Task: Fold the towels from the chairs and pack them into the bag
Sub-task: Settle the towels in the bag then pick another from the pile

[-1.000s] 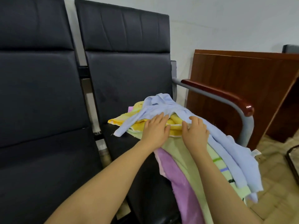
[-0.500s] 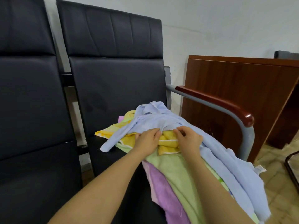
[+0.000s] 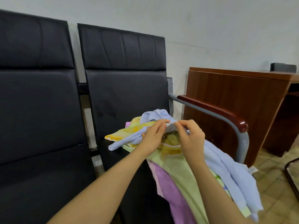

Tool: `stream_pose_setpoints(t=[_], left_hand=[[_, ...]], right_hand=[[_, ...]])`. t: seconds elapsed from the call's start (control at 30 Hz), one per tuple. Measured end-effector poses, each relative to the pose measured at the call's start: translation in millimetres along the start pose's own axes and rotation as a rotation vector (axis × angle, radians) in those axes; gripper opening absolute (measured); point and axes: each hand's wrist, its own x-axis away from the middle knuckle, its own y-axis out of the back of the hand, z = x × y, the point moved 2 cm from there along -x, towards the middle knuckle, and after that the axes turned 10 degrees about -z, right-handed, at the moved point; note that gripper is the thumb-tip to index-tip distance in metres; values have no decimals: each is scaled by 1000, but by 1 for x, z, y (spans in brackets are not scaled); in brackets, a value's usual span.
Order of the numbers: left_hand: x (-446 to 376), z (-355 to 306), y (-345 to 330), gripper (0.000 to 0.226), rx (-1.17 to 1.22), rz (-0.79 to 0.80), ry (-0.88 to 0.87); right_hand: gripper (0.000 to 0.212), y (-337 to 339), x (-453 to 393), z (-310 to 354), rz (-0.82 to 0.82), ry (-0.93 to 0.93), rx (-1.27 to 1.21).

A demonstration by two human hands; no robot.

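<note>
A heap of towels lies on the seat of the right black chair (image 3: pixel 123 88). On top is a light blue towel (image 3: pixel 226 165), draped toward the front right edge. Under it lie a yellow towel (image 3: pixel 171 147), a pale green towel (image 3: pixel 182 172) and a purple towel (image 3: pixel 168 185). My left hand (image 3: pixel 153 136) and my right hand (image 3: pixel 191 136) are close together above the heap, each pinching the edge of the light blue towel between thumb and fingers and holding that edge slightly raised. No bag is in view.
A second black chair (image 3: pixel 35 110) stands to the left. A grey metal armrest with a red-brown wooden top (image 3: pixel 218 110) borders the towels on the right. A brown wooden desk (image 3: pixel 234 97) stands beyond it. The floor is tiled, with a dark curved frame (image 3: pixel 291 175) at the right.
Both hands rose from pressing on the heap and pinched the light blue towel's edge, lifting it a little. The camera tilted up and shifted, showing more of the wall.
</note>
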Motion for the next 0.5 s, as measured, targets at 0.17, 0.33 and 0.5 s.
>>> stream_pose_setpoints(t=[0.17,0.33,0.5], left_hand=[[22,-11,8,28,0,-54,-30],[48,3,29,34,140,-178,45],[85,23,64,32,100,-248,77]], right_hand=[[6,7,12,25,14,-20,-62],[13,14,34,32,109,-99,-53],[29,4,61,45,323,-156,-63]])
